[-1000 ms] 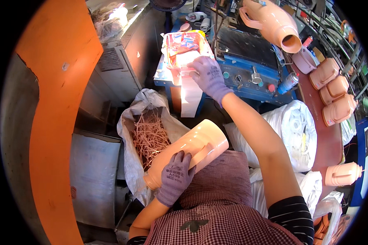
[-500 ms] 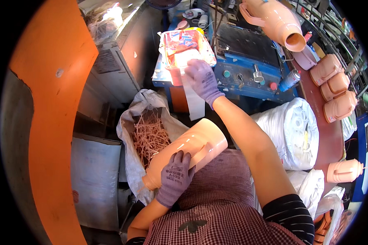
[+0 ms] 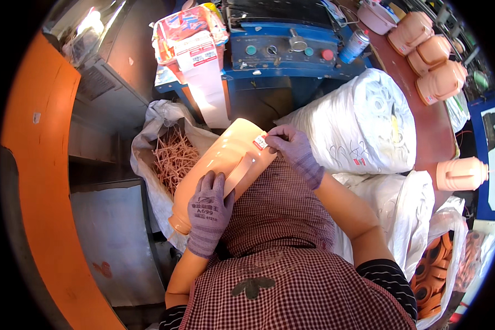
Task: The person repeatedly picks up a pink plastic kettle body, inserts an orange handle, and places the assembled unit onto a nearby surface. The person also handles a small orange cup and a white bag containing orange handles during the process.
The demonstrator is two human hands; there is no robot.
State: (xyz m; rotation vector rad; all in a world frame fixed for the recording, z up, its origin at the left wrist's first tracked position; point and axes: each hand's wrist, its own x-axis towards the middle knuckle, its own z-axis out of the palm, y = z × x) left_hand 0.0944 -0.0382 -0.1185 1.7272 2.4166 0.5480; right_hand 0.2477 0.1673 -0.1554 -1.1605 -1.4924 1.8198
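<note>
A glossy peach plastic jug shell (image 3: 214, 159) lies slanted over my lap, its narrow neck at the lower left and its wide end at the upper right. My left hand (image 3: 210, 212), in a purple-grey knit glove, is wrapped round its side by the handle (image 3: 239, 175). A small red and white sticker (image 3: 260, 142) is on the wall close to the wide end. My right hand (image 3: 297, 151), gloved likewise, pinches that sticker's edge with thumb and forefinger. Beyond the jug shell, a strip of labels (image 3: 201, 69) hangs down over a red basket (image 3: 176, 27).
An open white sack (image 3: 143, 143) with peach plastic scraps stands left of my lap. Ahead is a blue machine (image 3: 283, 55) with buttons and a spray can (image 3: 355, 47). Stuffed white sacks (image 3: 352, 126) stand at right, beside a red-brown table (image 3: 437, 132) bearing several peach jugs (image 3: 443, 81).
My right hand has come down from the label strip to the wide end of the jug shell, where a sticker now shows. My left hand keeps its hold. The whole view has shifted.
</note>
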